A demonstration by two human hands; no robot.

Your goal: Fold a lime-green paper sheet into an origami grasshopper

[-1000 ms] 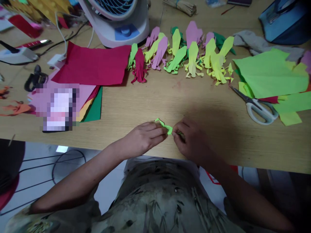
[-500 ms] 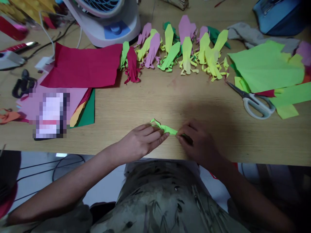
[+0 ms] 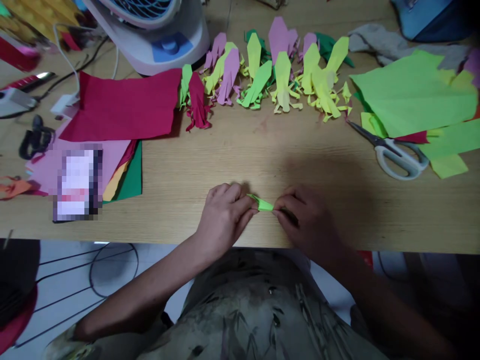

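A small folded green paper piece [image 3: 262, 203] lies on the wooden table [image 3: 240, 155] near its front edge. My left hand [image 3: 224, 217] is curled with its fingertips pinching the left end of the piece. My right hand [image 3: 308, 222] pinches the right end, fingers closed. Most of the paper is hidden between the two hands. Both hands rest on the tabletop.
A row of folded paper figures [image 3: 262, 75] in green, yellow, pink and red lies across the back. Scissors [image 3: 393, 150] and green sheets [image 3: 412, 95] sit at the right. A red sheet [image 3: 120, 105], stacked coloured paper [image 3: 123, 170] and a fan [image 3: 150, 30] are at the left.
My left hand has curled tighter over the green paper, covering its left tip. The piece looks shorter between my hands. The view has shifted slightly down.
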